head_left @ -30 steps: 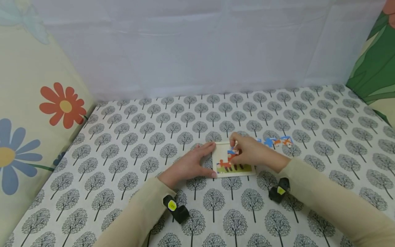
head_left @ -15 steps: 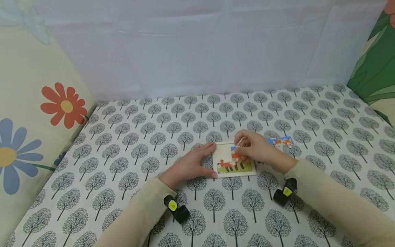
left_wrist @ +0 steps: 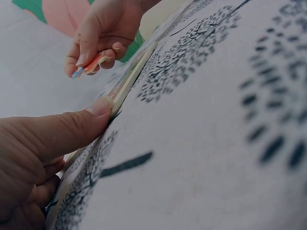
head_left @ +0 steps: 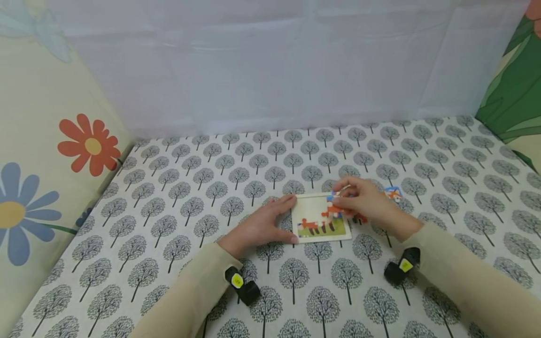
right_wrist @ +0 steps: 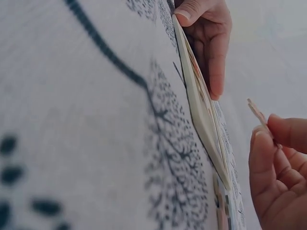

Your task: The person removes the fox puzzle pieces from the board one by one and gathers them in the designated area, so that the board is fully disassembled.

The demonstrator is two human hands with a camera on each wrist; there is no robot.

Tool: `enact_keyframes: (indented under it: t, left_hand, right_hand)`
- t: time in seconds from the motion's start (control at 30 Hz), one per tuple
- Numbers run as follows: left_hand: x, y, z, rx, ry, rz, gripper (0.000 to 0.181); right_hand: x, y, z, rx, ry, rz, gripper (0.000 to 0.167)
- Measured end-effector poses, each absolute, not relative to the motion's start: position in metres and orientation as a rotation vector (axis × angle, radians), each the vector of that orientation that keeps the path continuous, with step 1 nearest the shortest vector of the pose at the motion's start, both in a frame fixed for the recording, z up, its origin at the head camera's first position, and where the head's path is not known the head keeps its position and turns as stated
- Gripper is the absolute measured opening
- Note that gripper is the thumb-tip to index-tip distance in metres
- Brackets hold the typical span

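A small square puzzle board (head_left: 312,205) with a cream rim lies on the tree-print cloth. Fitted pieces (head_left: 321,228) along its near side show orange legs on green grass. My left hand (head_left: 263,223) grips the board's left side, thumb at the near corner and fingers at the far one. Over the board's right part, my right hand (head_left: 365,202) pinches an orange and blue puzzle piece (head_left: 333,206) between thumb and fingers. The right wrist view shows this piece (right_wrist: 258,113) held tilted, raised off the board (right_wrist: 197,108). The curled fingers partly cover it in the head view.
Loose puzzle pieces lie right of the board: a blue one with a fox face (head_left: 393,193) and an orange one (head_left: 360,218), partly behind the right hand. A white cloth backdrop (head_left: 253,70) stands behind the table, with flower-print panels (head_left: 29,141) at the sides.
My right hand has shifted rightward with the pinched piece, from the board's middle to its right side. More of the bare board shows. The left hand stays in place.
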State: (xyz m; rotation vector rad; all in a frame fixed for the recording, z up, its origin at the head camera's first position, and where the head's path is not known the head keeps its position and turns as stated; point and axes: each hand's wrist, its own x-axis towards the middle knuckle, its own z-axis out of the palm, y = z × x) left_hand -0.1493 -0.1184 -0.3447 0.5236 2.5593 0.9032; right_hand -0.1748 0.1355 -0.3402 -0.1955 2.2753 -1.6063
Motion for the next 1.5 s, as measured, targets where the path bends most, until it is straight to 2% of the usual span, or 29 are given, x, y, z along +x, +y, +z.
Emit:
enact_keyframes:
  t: [0.73,1.5]
  left_hand:
    - [-0.148,-0.118,-0.344,0.523,2.573,0.901,0.095]
    - [-0.149,-0.119,-0.344,0.526,2.575,0.894,0.095]
  right_hand:
    - [-0.162,0.172,-0.334,-0.173,2.291,-1.641,0.035]
    - [-0.152,0.203,-0.342,-0.162,2.358,-1.576,0.042]
